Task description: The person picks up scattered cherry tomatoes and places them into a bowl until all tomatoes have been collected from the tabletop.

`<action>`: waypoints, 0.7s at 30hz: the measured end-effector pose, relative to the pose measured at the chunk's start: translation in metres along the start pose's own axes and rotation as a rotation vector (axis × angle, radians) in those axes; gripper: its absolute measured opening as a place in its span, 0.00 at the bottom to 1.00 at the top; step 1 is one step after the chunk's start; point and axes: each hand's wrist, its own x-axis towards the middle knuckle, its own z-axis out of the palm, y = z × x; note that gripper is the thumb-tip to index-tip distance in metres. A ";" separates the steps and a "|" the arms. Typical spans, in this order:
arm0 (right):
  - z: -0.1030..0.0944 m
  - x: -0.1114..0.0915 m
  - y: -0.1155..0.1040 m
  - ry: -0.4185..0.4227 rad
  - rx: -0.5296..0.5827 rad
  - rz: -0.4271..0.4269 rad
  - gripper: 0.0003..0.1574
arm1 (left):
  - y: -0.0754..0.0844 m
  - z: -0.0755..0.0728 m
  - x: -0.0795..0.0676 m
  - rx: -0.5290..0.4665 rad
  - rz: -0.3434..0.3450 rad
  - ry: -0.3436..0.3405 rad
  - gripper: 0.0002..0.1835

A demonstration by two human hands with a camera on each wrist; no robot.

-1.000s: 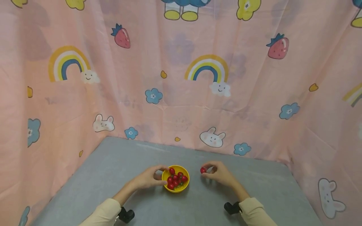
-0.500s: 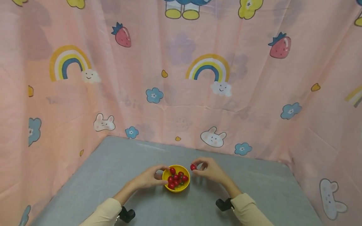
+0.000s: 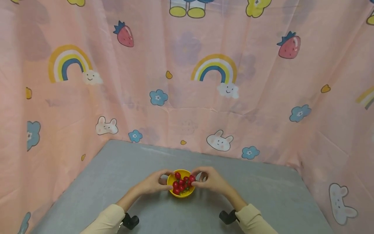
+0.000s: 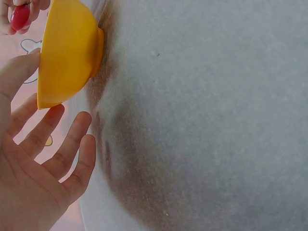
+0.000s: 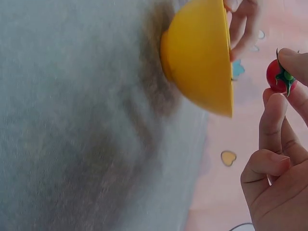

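A yellow bowl (image 3: 180,196) sits on the grey table with several red cherry tomatoes (image 3: 181,182) inside, some showing green stems. My left hand (image 3: 152,182) holds it from the left. In the left wrist view, the thumb and a couple of fingertips touch the bowl's rim while the other fingers spread below. My right hand (image 3: 212,180) pinches one cherry tomato (image 5: 274,78) between thumb and fingers, its green calyx showing in the right wrist view. In the head view that tomato overlaps the bowl's right rim; both wrist views show it above rim height.
The grey tabletop (image 3: 140,162) stretches around the bowl. Behind and beside it hangs a pink curtain (image 3: 187,117) printed with rainbows, rabbits and flowers. Black wrist cameras (image 3: 130,221) stick out at both cuffs.
My right hand has moved left with the pinched tomato, from the space beside the bowl to its right rim. The left hand and bowl have stayed in place.
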 end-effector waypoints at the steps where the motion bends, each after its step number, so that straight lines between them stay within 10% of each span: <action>1: 0.001 0.000 -0.002 -0.005 0.005 0.000 0.19 | 0.000 0.000 0.000 0.001 0.002 -0.001 0.27; 21: 0.009 0.000 -0.005 -0.026 0.043 0.003 0.18 | 0.000 -0.001 0.000 -0.001 0.002 -0.004 0.27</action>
